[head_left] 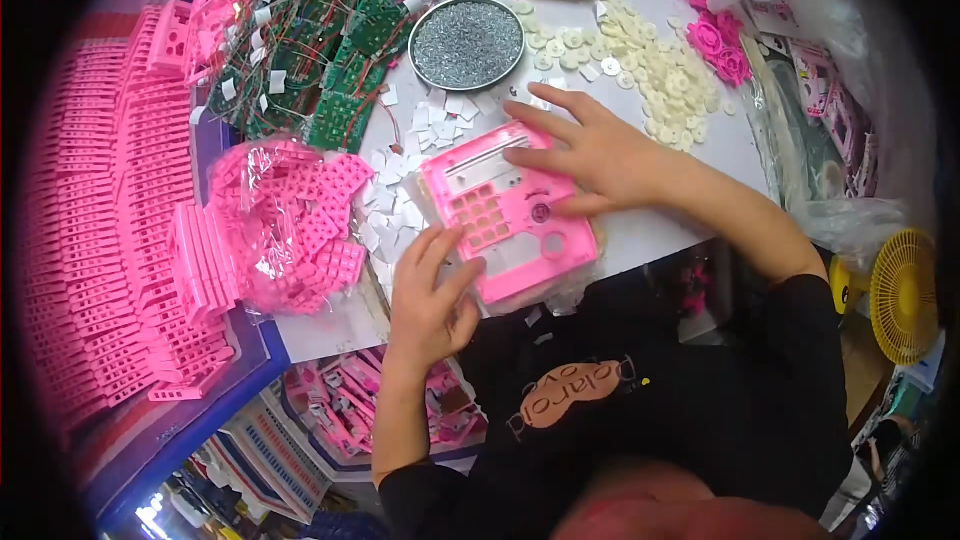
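Two bare hands on one pink plastic faceplate (pixel 508 215) lying flat at the near edge of the white table (pixel 700 150). Left hand (pixel 428 300) at its lower left corner, fingers loosely spread, tips touching the edge. Right hand (pixel 590 155) flat across the upper right corner, fingers spread and pressing down. Just left, a clear bag of pink keypad pieces (pixel 290 225); behind, green circuit boards (pixel 330 60), a round tray of screws (pixel 466 42), white round discs (pixel 640 65).
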{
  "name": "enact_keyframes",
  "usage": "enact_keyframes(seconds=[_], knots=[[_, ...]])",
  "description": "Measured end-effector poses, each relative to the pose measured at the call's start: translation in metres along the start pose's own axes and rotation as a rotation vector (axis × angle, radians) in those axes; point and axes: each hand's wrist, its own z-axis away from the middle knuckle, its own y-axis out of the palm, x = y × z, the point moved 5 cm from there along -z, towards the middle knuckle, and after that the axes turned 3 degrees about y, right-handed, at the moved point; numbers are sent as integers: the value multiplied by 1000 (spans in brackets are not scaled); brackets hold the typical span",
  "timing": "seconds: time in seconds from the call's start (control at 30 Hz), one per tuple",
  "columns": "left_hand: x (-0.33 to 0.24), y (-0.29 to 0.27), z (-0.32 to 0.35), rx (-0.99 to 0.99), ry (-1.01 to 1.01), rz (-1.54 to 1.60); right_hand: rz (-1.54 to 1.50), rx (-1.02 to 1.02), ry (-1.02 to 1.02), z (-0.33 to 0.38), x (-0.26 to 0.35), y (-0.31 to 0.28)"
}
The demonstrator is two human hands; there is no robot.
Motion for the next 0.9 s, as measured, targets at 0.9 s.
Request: enact_keyframes(seconds=[0.9], knots=[[-9, 26, -38, -245, -320, 392, -378, -189, 219, -24, -50, -43]])
